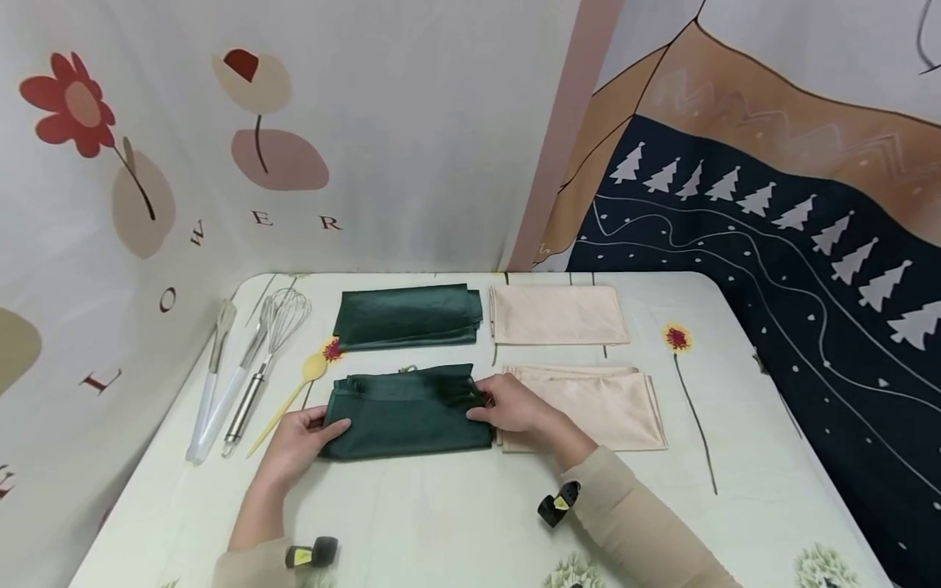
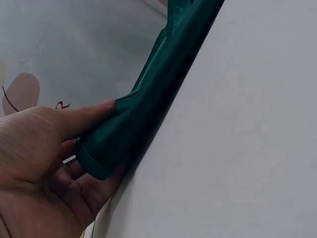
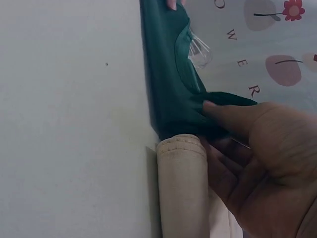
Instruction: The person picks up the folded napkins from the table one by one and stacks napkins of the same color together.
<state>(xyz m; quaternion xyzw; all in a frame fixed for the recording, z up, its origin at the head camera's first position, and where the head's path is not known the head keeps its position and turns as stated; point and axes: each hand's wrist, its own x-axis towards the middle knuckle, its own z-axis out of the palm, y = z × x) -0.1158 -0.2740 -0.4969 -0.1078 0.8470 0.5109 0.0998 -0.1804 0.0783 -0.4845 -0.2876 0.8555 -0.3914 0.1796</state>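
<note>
A folded dark green cloth lies on the table in front of me. My left hand grips its left end, thumb on top and fingers beneath, as the left wrist view also shows. At the opposite end my right hand pinches the cloth's right edge between thumb and fingers. That edge is slightly bunched and raised. Directly beside it, partly under my right hand, sits a folded pale pink cloth; its rolled fold is close below my fingers in the right wrist view.
Behind lie another folded green cloth and another folded pink cloth. To the left are a whisk, a yellow spoon and two pale-handled utensils, one being a brush-like tool. Printed curtains stand behind the table.
</note>
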